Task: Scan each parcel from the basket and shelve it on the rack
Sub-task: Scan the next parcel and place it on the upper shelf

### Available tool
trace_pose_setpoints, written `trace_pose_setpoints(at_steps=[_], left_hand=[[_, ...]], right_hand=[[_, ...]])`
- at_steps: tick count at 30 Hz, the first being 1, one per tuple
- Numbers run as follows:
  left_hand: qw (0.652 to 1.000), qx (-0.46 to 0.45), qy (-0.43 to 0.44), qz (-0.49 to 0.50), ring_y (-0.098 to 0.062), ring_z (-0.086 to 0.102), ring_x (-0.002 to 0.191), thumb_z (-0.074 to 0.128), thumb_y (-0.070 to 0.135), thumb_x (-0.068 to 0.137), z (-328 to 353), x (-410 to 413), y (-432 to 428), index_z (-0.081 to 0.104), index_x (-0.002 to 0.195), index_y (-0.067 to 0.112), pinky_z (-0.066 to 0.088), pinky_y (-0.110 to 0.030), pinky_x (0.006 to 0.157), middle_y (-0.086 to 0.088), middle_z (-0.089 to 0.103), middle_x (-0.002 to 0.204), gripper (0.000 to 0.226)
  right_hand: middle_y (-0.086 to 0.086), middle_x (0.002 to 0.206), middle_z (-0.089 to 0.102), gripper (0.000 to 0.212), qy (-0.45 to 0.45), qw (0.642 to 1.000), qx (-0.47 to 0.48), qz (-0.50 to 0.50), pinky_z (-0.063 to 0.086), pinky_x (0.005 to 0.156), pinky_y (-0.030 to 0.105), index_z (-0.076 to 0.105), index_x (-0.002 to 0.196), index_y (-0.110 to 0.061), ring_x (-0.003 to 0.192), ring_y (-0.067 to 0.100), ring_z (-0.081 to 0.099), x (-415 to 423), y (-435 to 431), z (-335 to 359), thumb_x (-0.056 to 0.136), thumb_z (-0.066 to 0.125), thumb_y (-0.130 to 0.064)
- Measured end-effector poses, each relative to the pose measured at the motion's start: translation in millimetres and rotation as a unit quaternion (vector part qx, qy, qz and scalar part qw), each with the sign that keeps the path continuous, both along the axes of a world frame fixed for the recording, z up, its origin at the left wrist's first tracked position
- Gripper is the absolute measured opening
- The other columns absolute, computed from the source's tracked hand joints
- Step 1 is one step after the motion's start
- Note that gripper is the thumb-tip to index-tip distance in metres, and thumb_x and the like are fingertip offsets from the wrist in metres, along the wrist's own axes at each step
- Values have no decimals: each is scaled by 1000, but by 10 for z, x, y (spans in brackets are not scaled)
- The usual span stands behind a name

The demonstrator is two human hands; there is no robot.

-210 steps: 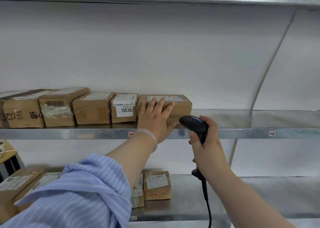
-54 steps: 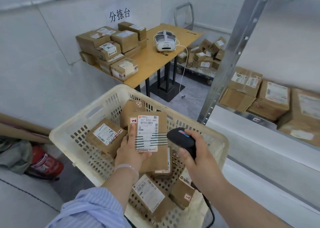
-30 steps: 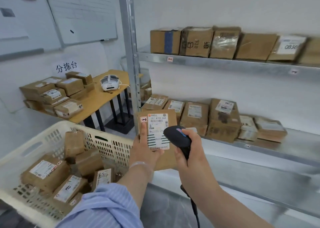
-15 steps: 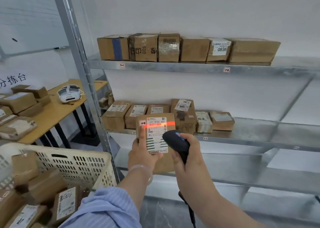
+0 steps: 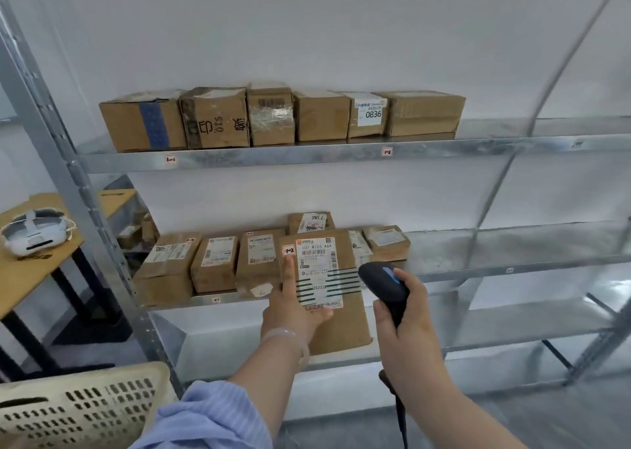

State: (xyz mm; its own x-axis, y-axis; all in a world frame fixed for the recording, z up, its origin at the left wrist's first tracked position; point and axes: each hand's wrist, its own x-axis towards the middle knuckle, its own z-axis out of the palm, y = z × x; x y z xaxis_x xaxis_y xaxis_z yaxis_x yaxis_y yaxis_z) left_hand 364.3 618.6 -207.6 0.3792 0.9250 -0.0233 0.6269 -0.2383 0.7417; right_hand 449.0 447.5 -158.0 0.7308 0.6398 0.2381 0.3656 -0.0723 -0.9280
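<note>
Cloth of a blue striped sleeve point(image 5: 211, 414) and the rim of a cream plastic basket point(image 5: 82, 411) fill the bottom left, nearest the viewer. Beyond them, the left hand point(image 5: 290, 312) grasps a flat brown cardboard parcel point(image 5: 345, 329) by its lower left part, one finger stretched up the near face. The parcel is held upright in the air in front of the metal rack point(image 5: 85, 209), long axis vertical. Its white shipping label point(image 5: 319, 271) faces the viewer, with a barcode near the top, heavy black bars lower down, and a small handwritten sticker point(image 5: 289, 250) reading 1-2 at the label's upper left. Just right of the parcel, the right hand point(image 5: 406, 329) is wrapped around the handle of a black corded scanner point(image 5: 384, 286), whose head points left at the label; no scan line shows. Behind the parcel, the middle shelf point(image 5: 512, 270) holds a row of boxes. Higher and farther back, the upper shelf point(image 5: 273, 156) carries six boxes, with a matching 1-2 tag point(image 5: 387, 151) on its front edge, above and slightly right of the parcel. Bare metal lies right of the last box point(image 5: 423, 114), so the left hand looks best placed to lift the parcel there
</note>
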Motion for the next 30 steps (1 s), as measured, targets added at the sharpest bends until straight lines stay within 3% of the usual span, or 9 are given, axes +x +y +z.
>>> trace_pose_setpoints(at_steps=[5, 8, 11, 15, 21, 27, 30], left_hand=[[996, -23, -39, -72, -20, 56, 116, 86, 39, 70, 168, 370, 71, -24, 139, 63, 47, -46, 105, 5, 51, 136, 133], [992, -31, -39, -115, -18, 56, 111, 85, 41, 69, 307, 622, 56, -25, 140, 61, 46, -41, 103, 4, 50, 134, 133], [987, -28, -51, -152, -13, 50, 108, 86, 40, 70, 484, 902, -6, -25, 142, 59, 43, -37, 101, 3, 44, 142, 133], [979, 0, -51, -196, -13, 55, 108, 84, 39, 74, 770, 1339, -161, -28, 145, 52, 49, -39, 102, 5, 50, 139, 133], [974, 9, -69, -215, -22, 57, 115, 85, 41, 71, 1196, 2063, -477, -26, 146, 52, 49, -45, 103, 1, 53, 129, 134], [964, 40, -95, -243, -21, 60, 110, 84, 46, 68, 1620, 2775, -803, -24, 145, 53, 50, -45, 101, 2, 56, 126, 133], [962, 65, -100, -247, -21, 59, 112, 84, 50, 66, 1865, 3079, -858, -23, 146, 52, 48, -44, 102, 3, 56, 131, 133]], right_hand=[[-21, 107, 54, 48, 12, 996, -1, -92, 60, 75, 51, 29, 108, -73, 84, 20, 59, 227, -52, 73, 99, 52, -32], [-21, 110, 54, 46, 4, 993, 0, -121, 59, 77, 49, 29, 108, -71, 88, 17, 60, 381, -133, 124, 100, 52, -31], [-10, 115, 57, 44, -9, 990, 12, -143, 55, 79, 43, 31, 112, -64, 93, 19, 60, 583, -203, 172, 100, 53, -27], [-11, 110, 60, 45, -14, 988, 28, -153, 48, 65, 33, 30, 107, -69, 83, 19, 62, 863, -320, 248, 100, 52, -30], [-15, 115, 60, 48, -34, 978, 80, -188, 56, 75, 44, 29, 107, -73, 88, 25, 64, 1460, -613, 497, 99, 53, -31], [-4, 109, 65, 47, -60, 964, 136, -219, 49, 62, 31, 29, 108, -75, 79, 27, 67, 2181, -981, 785, 98, 51, -35], [-6, 105, 66, 45, -57, 963, 163, -207, 48, 45, 28, 30, 108, -74, 69, 28, 65, 2528, -1072, 969, 99, 50, -35]])
